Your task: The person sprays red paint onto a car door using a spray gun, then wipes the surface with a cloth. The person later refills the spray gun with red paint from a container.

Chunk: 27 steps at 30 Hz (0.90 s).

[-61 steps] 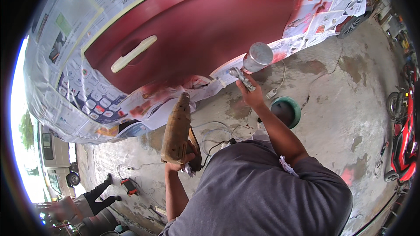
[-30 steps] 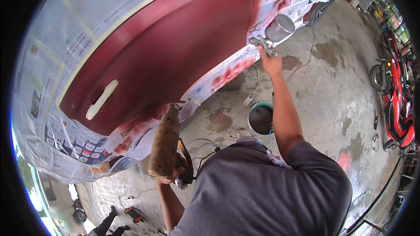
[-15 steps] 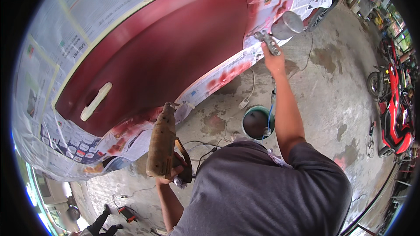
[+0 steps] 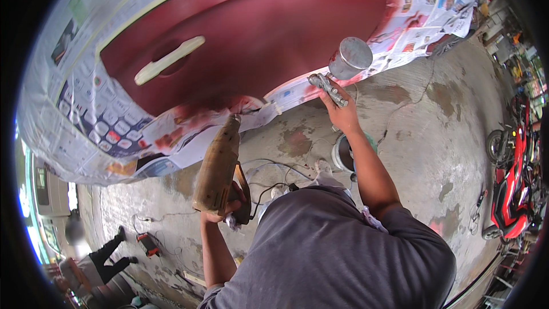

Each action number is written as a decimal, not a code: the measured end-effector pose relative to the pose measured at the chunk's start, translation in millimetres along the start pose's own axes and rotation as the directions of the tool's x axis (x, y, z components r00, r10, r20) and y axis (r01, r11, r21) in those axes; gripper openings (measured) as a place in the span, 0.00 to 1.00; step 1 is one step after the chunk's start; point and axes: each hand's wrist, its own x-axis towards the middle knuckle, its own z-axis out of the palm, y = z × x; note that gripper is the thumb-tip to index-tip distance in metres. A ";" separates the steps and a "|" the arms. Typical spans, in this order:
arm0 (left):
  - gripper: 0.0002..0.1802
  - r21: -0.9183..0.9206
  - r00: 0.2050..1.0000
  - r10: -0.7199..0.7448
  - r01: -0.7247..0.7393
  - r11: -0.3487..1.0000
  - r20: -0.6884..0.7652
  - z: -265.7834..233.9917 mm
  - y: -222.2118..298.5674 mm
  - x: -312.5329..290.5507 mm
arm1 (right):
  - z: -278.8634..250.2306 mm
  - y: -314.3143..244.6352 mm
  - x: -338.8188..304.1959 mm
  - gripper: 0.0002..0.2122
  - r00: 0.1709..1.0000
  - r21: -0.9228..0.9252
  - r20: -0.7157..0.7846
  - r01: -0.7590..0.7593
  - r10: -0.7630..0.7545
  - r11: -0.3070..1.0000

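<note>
A dark red car door panel [image 4: 251, 28] with a pale taped-over handle [image 4: 169, 60] fills the top of the view, ringed by masking newspaper [image 4: 86, 131]. My right hand [image 4: 338, 110] grips a metal spray gun [image 4: 337, 68] with a round silver cup, held at the panel's lower right edge. My left hand [image 4: 224, 209] holds a brown, paint-stained heat gun [image 4: 218, 166], its nozzle pointing up at the panel's lower edge near the red-stained paper.
Cables and a hose [image 4: 274, 174] trail over the stained concrete floor [image 4: 434, 114]. A green-rimmed bucket [image 4: 343, 154] sits under my right forearm. A red motorcycle [image 4: 512, 183] stands at the right. Another person [image 4: 97, 266] crouches at lower left beside a small orange tool [image 4: 147, 244].
My right hand with the spray gun has swung left along the panel's lower edge. The heat gun stays aimed at the lower edge.
</note>
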 end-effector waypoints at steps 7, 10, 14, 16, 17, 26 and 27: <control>0.28 0.067 0.998 -0.021 0.025 0.997 -0.054 -51.5 5.6 -53.0 | 96.1 -16.5 -51.4 0.25 0.990 0.063 0.138 -0.033 0.024 0.998; 0.28 0.085 0.997 -0.016 0.023 0.996 -0.080 -66.4 7.7 -70.2 | 131.0 -30.6 -67.5 0.25 0.971 0.119 0.223 -0.117 0.088 0.986; 0.27 0.069 0.988 -0.008 0.019 0.997 -0.151 -71.5 12.7 -82.7 | 151.3 -48.2 -72.0 0.25 0.945 0.089 0.321 -0.092 0.059 0.992; 0.27 0.059 0.988 0.006 0.003 0.998 -0.152 -75.1 9.7 -83.3 | 148.4 -45.5 -59.8 0.24 0.956 0.104 0.292 -0.036 0.004 0.994; 0.27 0.054 0.989 0.013 -0.005 0.999 -0.149 -75.9 8.7 -82.3 | 144.4 -43.3 -53.0 0.24 0.961 0.111 0.275 -0.008 -0.023 0.994; 0.31 0.119 0.999 -0.032 0.031 0.992 0.004 -71.4 -5.9 -39.0 | 13.6 -2.3 17.8 0.20 0.990 -0.005 -0.140 -0.014 0.013 1.000; 0.31 0.090 1.000 -0.019 0.018 0.996 0.009 -64.4 -5.7 -29.5 | -0.5 2.3 27.5 0.20 0.986 -0.025 -0.164 -0.025 0.021 0.999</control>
